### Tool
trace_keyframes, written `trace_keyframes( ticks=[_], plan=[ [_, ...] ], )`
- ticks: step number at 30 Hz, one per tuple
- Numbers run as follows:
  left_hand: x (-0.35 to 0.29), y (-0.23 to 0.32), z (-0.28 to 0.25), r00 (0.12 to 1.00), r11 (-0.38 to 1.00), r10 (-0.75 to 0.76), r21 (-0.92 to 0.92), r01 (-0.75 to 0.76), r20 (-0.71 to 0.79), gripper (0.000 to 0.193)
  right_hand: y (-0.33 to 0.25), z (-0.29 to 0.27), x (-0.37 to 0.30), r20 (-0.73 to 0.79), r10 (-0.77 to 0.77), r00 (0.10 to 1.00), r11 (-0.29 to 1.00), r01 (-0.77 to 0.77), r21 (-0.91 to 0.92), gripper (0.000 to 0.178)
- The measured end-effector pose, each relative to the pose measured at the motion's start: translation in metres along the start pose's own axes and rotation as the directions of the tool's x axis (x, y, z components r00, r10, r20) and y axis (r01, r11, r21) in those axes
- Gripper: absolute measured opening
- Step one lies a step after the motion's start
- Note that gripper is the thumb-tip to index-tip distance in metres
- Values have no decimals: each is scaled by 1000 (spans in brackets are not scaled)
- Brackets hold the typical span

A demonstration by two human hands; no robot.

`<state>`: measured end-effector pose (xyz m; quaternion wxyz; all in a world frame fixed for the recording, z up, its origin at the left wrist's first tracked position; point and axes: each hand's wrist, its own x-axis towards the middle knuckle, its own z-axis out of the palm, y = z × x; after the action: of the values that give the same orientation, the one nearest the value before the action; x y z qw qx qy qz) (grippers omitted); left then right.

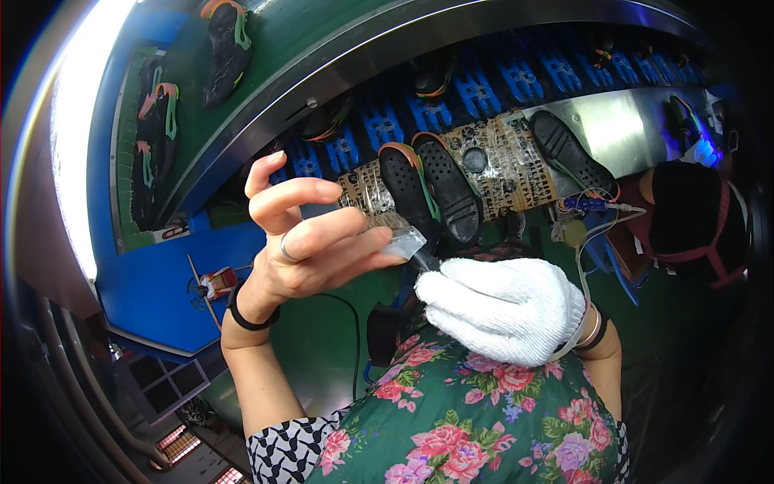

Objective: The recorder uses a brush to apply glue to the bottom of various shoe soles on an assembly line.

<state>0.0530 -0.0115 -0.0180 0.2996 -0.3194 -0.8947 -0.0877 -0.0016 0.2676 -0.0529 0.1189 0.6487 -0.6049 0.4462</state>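
In front of my chest, the thumb and fingers of my bare left hand (318,242) pinch a small piece of cloudy clear plastic (405,241). My right hand (506,310), in a white knit glove, closes on a short dark piece (425,260) that meets the plastic. Its far end is hidden by the glove, and I cannot make out its kind. Just beyond my hands, two black shoe soles with orange and green edges lie side by side, a left sole (405,187) and a right sole (449,189). They rest on a ledge wrapped in printed brown tape (509,165).
Another black sole (574,152) lies farther right on the ledge. Behind it runs a conveyor with blue racks (484,95) carrying shoe parts. More soles lie on the green surface at upper left. A blue table (161,278) stands left; a co-worker (697,214) is at the right.
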Motion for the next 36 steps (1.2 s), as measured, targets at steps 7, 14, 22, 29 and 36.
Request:
trace_keyframes(
  ticks=[7,14,22,29,36],
  plan=[
    [-6,5,-2,999,999,2,38,0,-44,32,-1,0,2,9,-12,1000,1000,12,-4,25],
    [-13,6,0,997,999,10,35,-7,-82,33,-2,4,1,-5,-2,1000,1000,2,-14,24],
    [-4,6,-13,980,983,-183,29,181,75,39,-1,3,1,11,-9,1000,1000,9,-30,23],
    [-4,0,-17,976,986,-163,-16,167,142,40,0,3,1,29,4,1000,999,-3,-43,23],
    [-9,-4,-11,979,991,-127,-10,130,161,29,4,4,2,33,18,999,998,-16,-53,23]
  ],
)
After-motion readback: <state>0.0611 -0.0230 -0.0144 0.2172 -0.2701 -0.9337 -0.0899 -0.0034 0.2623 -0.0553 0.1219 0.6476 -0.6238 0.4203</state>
